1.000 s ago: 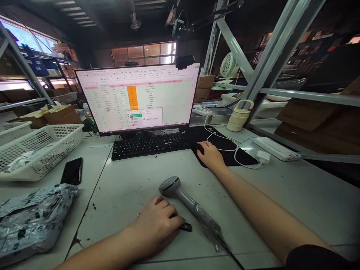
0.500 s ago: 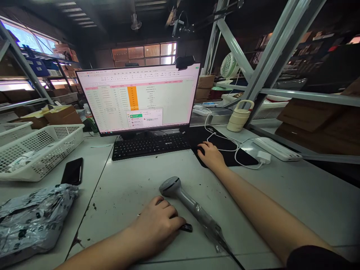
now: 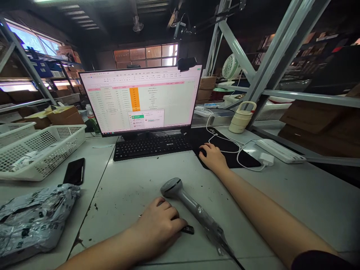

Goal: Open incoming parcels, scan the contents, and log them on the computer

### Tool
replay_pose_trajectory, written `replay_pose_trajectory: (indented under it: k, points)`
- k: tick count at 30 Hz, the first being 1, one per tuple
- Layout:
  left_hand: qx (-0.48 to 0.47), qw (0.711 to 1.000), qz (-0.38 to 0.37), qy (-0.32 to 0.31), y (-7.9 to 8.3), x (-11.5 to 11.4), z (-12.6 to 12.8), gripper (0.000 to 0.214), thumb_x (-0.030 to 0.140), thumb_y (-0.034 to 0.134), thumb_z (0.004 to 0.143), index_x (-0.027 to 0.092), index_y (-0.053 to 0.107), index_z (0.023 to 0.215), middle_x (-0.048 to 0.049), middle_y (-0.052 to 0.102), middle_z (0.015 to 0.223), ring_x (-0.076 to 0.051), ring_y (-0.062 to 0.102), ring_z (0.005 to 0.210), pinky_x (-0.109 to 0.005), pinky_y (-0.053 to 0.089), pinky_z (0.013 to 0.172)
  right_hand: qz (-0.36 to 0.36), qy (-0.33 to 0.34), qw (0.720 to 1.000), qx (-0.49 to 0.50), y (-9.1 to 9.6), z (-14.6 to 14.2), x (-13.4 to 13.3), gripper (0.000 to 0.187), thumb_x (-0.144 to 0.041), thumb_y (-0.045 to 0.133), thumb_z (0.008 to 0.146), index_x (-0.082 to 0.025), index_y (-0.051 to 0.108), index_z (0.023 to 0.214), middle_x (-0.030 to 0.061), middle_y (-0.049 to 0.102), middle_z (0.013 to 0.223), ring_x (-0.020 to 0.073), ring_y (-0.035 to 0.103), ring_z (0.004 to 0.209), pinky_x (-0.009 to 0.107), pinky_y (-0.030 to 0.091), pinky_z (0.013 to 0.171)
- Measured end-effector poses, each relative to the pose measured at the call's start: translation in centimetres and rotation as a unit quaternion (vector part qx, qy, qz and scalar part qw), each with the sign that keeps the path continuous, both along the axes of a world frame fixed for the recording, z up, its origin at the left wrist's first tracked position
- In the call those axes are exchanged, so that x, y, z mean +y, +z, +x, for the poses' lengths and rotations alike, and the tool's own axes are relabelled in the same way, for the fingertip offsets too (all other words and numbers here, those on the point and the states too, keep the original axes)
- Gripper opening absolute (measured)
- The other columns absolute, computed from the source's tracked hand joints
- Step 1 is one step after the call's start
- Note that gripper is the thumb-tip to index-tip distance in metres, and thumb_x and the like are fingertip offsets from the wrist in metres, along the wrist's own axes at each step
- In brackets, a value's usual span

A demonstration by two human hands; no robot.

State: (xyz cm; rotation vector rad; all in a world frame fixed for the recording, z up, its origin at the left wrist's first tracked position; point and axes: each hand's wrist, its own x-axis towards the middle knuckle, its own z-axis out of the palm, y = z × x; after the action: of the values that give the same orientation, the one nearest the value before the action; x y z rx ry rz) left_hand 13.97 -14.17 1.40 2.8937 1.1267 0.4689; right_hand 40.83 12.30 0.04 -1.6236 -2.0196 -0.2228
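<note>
My left hand (image 3: pixel 160 227) rests on the table, its fingers curled round what looks like a box cutter. Only the cutter's black ribbed end (image 3: pixel 188 229) and a small tip on the other side show; the palm hides the rest. Just right of that hand lies a grey barcode scanner (image 3: pixel 194 208), its handle wrapped in clear plastic. Over on the black mouse pad (image 3: pixel 239 159), my right hand (image 3: pixel 214 156) is closed over a black computer mouse (image 3: pixel 203 152). In front stands a monitor (image 3: pixel 174 99) showing a spreadsheet and a small pop-up window, with a black keyboard (image 3: pixel 152 146) below it.
At left are a white perforated basket (image 3: pixel 53 150), a black phone (image 3: pixel 74 171) and a grey plastic parcel (image 3: pixel 36 221). To the right stand a cream bottle (image 3: pixel 241 118), a white power strip (image 3: pixel 279 150) with a charger (image 3: pixel 266 159), and metal shelf posts (image 3: pixel 281 52).
The whole view has shifted slightly right and down in the picture. Both hands keep their places and grips.
</note>
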Motion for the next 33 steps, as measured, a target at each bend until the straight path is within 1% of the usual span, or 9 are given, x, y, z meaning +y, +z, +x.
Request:
replay_pose_trajectory:
  k: [8,15,18,22,26,33]
  points:
    - [0.003,1.000,0.002,0.001,0.34,0.07,0.05,0.020,0.027,0.059,0.098,0.025,0.066,0.117,-0.0016,0.066,0.092,-0.020,0.059,0.088,-0.039,0.041,0.093,0.013,-0.001,1.000,0.004,-0.21,0.02,0.12,0.034,-0.032,0.051,0.091,-0.021,0.072,0.115,0.0127,0.061,0.137,0.0325,0.060,0.112,0.047,0.053,0.091]
    - [-0.003,1.000,0.004,-0.001,0.12,0.00,-0.03,0.019,0.027,0.056,0.100,0.025,0.066,0.117,-0.0016,0.066,0.093,-0.019,0.059,0.089,-0.038,0.041,0.093,0.022,-0.002,1.000,0.002,-0.40,0.06,0.31,0.033,-0.031,0.052,0.091,-0.021,0.072,0.114,0.0129,0.062,0.136,0.0315,0.060,0.111,0.045,0.053,0.091]
    - [-0.001,1.000,0.005,-0.003,0.20,-0.01,-0.02,0.020,0.027,0.055,0.100,0.025,0.066,0.117,-0.0017,0.067,0.094,-0.020,0.059,0.090,-0.039,0.041,0.094,0.016,-0.003,1.000,-0.002,-0.34,0.08,0.35,0.036,-0.032,0.051,0.091,-0.019,0.071,0.118,0.0138,0.061,0.137,0.0320,0.060,0.112,0.045,0.053,0.092]
    - [0.002,1.000,0.002,-0.001,0.47,-0.03,0.09,0.019,0.028,0.055,0.101,0.025,0.067,0.117,-0.0023,0.068,0.094,-0.019,0.060,0.090,-0.038,0.041,0.095,0.006,-0.009,1.000,-0.004,-0.30,0.09,0.44,0.045,-0.032,0.050,0.092,-0.014,0.065,0.130,0.0167,0.062,0.137,0.0336,0.060,0.114,0.047,0.052,0.095]
    - [-0.001,1.000,0.009,-0.001,0.33,-0.01,0.12,0.020,0.028,0.057,0.100,0.025,0.067,0.117,-0.0021,0.067,0.093,-0.019,0.060,0.089,-0.038,0.041,0.093,0.012,-0.007,1.000,-0.003,-0.51,0.16,0.66,0.050,-0.033,0.049,0.092,-0.013,0.062,0.137,0.0175,0.061,0.139,0.0337,0.061,0.114,0.048,0.051,0.098]
    - [-0.001,1.000,0.005,-0.004,0.03,0.02,-0.01,0.022,0.028,0.057,0.100,0.025,0.066,0.120,-0.0024,0.067,0.095,-0.020,0.060,0.091,-0.038,0.041,0.093,0.006,0.005,1.000,0.008,-0.47,0.23,0.65,0.041,-0.034,0.051,0.093,-0.019,0.070,0.126,0.0154,0.060,0.139,0.0322,0.060,0.119,0.046,0.052,0.097]
